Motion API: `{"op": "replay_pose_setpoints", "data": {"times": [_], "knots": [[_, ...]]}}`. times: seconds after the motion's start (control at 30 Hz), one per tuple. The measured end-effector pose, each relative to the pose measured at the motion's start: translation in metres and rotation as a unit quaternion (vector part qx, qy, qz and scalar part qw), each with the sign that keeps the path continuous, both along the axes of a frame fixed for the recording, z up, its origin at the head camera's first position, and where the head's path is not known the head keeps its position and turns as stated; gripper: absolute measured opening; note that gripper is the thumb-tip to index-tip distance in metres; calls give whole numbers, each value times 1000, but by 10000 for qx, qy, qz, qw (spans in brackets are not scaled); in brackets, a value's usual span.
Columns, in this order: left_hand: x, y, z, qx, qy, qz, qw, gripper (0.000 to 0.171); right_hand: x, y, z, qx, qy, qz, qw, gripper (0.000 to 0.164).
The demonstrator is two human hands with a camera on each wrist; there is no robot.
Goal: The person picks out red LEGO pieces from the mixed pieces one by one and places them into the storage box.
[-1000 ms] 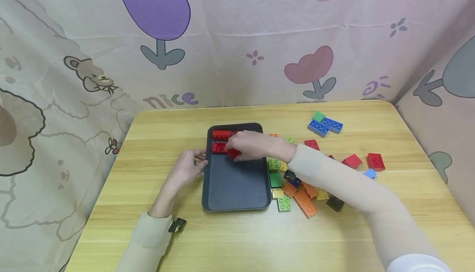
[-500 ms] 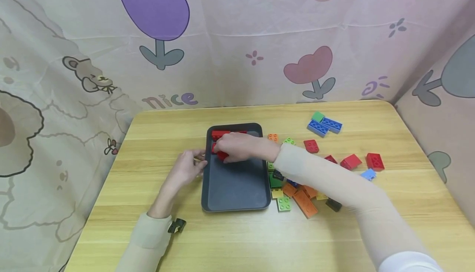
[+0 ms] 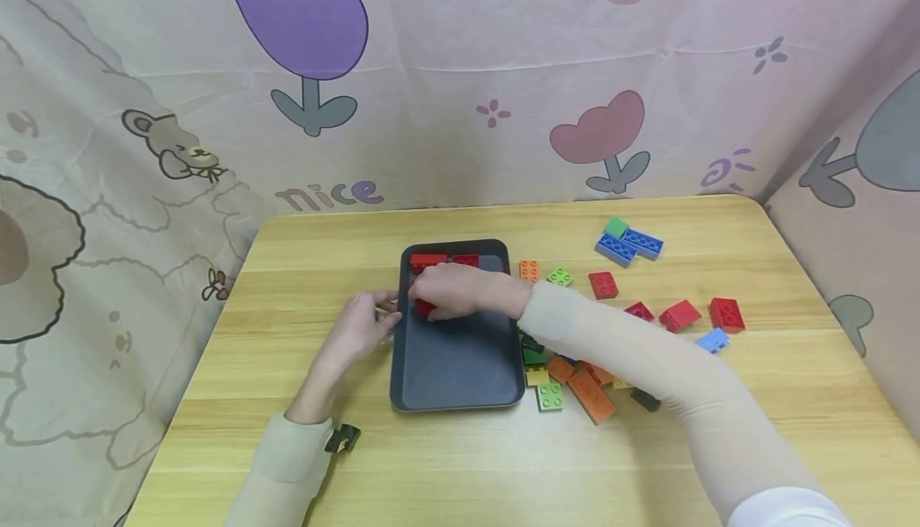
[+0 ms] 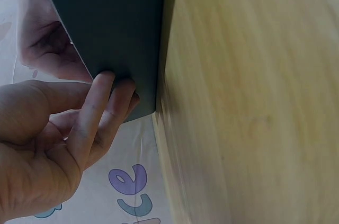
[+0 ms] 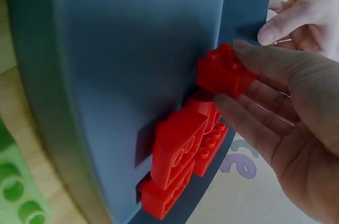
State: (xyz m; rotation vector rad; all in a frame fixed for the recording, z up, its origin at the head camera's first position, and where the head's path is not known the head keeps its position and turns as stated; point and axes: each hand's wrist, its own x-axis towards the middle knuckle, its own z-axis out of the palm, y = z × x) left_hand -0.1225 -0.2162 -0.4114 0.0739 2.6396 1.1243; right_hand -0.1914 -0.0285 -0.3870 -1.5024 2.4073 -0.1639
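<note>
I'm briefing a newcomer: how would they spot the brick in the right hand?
Find the dark tray on the wooden table. Near its left rim, the right hand pinches a red studded brick. Unlike the other red bricks beside it, this one is held.

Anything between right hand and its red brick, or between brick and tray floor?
Nothing visible. The right hand pinches the red brick directly; other red bricks sit beside it in the tray, not visibly beneath.
</note>
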Motion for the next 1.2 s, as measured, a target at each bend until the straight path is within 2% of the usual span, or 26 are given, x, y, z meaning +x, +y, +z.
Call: {"op": "replay_pose_setpoints", "data": {"times": [0.43,1.2], "knots": [[1,0,0,-85,34,-28,10000,41,0,-9,-3,131,-16,-49,9999,32],[1,0,1,-31,51,-37,10000,41,-1,-13,-9,303,249,12,9992,28]]}}
